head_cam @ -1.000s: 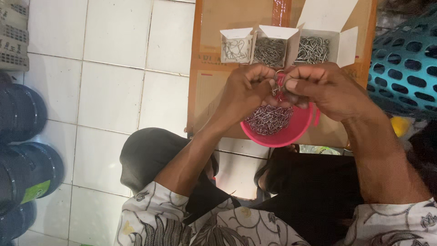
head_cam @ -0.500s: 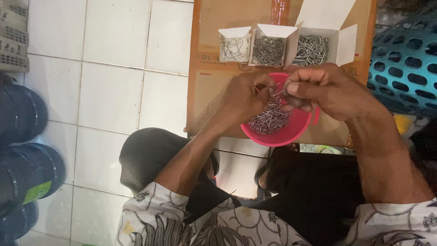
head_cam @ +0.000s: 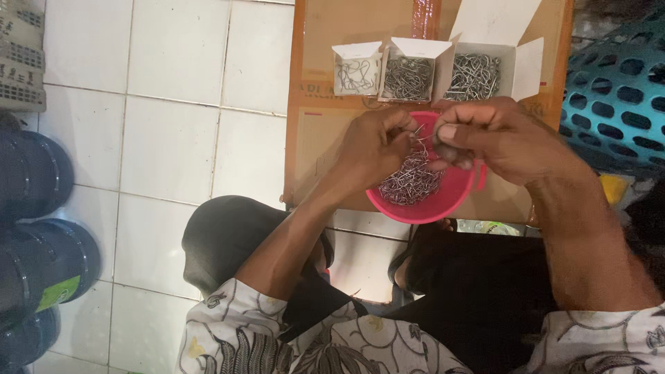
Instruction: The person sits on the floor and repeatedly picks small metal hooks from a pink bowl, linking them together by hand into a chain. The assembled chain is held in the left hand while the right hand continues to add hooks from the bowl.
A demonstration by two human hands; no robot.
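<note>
Left hand (head_cam: 374, 149) and right hand (head_cam: 495, 135) pinched on thin metal wire hooks (head_cam: 420, 135), held above round pink plastic bowl (head_cam: 450, 201) of hooks, flattened brown cardboard sheet (head_cam: 346, 28) beneath, three small open white boxes (head_cam: 409, 69) just beyond.

Pink bowl (head_cam: 443, 201) holds silver-grey metal hooks (head_cam: 409, 181). White card boxes (head_cam: 415, 69) at far side, same grey hooks inside. Brown cardboard sheet (head_cam: 332, 138) under them, w/ orange-ish edges. White floor tiles (head_cam: 173, 138), grey grout lines. Teal perforated basket (head_cam: 616, 97) far right. Dark blue-black drums (head_cam: 34, 208) left, one w/ green label. Sleeves (head_cam: 277, 339): white w/ black floral batik pattern. Black trousers (head_cam: 485, 291).
</note>
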